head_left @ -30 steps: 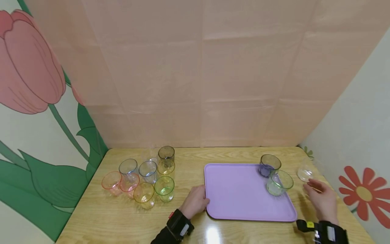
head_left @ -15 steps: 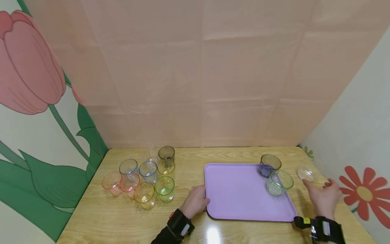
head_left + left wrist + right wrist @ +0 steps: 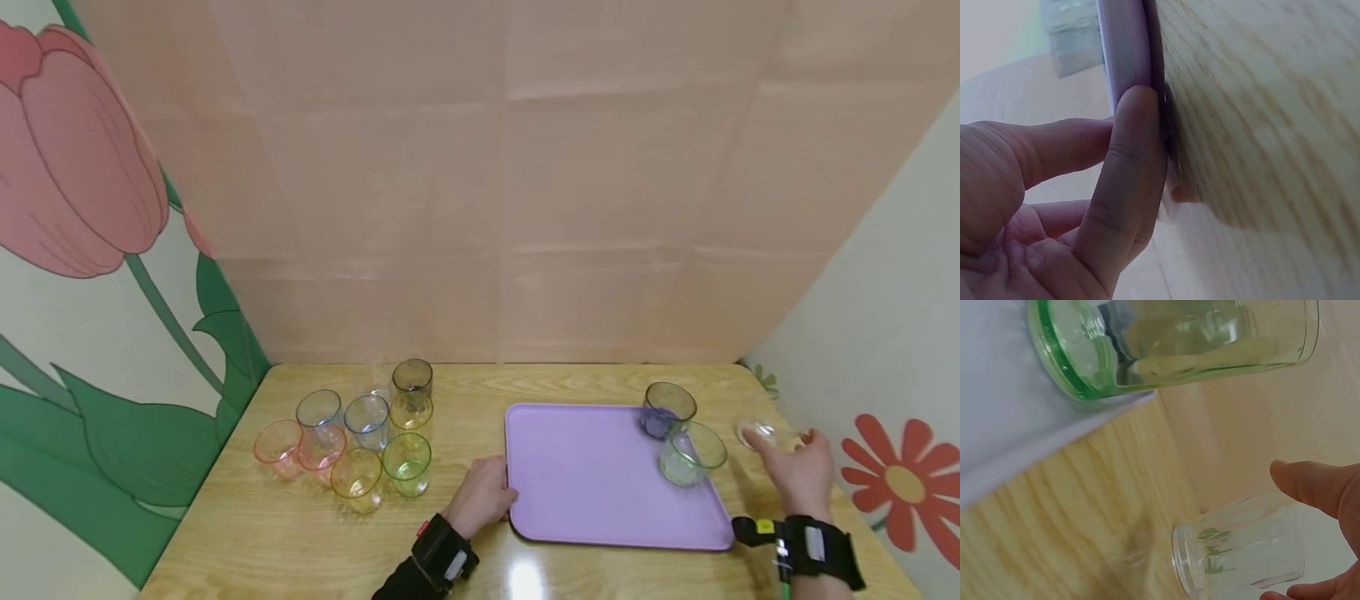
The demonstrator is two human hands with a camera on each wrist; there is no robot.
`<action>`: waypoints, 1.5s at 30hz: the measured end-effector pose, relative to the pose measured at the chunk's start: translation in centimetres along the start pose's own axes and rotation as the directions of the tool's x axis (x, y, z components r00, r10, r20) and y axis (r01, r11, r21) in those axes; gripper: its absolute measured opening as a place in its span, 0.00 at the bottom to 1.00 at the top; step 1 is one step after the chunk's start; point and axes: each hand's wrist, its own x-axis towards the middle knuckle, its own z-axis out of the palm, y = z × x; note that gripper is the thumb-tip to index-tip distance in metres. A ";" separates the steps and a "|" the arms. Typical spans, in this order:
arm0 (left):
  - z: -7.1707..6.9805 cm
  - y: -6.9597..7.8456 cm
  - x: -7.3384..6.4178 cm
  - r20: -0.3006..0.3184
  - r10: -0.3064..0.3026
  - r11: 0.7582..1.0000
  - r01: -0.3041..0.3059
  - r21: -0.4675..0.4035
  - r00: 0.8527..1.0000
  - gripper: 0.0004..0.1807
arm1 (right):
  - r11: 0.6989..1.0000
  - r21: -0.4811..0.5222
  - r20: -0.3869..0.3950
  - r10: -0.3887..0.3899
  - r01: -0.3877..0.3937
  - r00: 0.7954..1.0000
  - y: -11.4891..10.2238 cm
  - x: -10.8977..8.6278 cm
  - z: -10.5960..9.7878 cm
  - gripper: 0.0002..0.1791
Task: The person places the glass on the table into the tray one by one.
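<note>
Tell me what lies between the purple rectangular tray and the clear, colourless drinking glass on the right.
Only bare light-wood tabletop lies between the tray and the clear glass; the right wrist view shows it.

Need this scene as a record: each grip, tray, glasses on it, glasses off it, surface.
left grip: bare hand, holding the left edge of the purple tray
right grip: bare hand, thumb and fingers apart, near the clear glass; contact unclear
tray: flat on the wooden table
on tray: green glass and dark-rimmed glass, both upright, right side
off tray, right: clear glass, upright
off tray, left: cluster of tinted glasses, upright
</note>
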 end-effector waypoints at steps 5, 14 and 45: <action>-0.2 0.1 -0.1 0.011 -0.001 1.000 0.002 -0.018 1.000 0.10 | 1.000 -0.012 0.002 -0.013 0.013 1.000 -0.4 0.9 -0.2 0.67; -0.3 0.1 -0.1 0.008 0.014 1.000 -0.014 -0.008 1.000 0.09 | 0.998 0.034 -0.007 -0.056 0.056 0.998 -0.2 2.1 0.2 0.68; 0.0 0.1 -0.1 0.003 0.019 1.000 -0.019 -0.003 1.000 0.08 | 0.932 0.361 -0.133 0.046 0.005 0.990 -0.2 2.9 0.9 0.51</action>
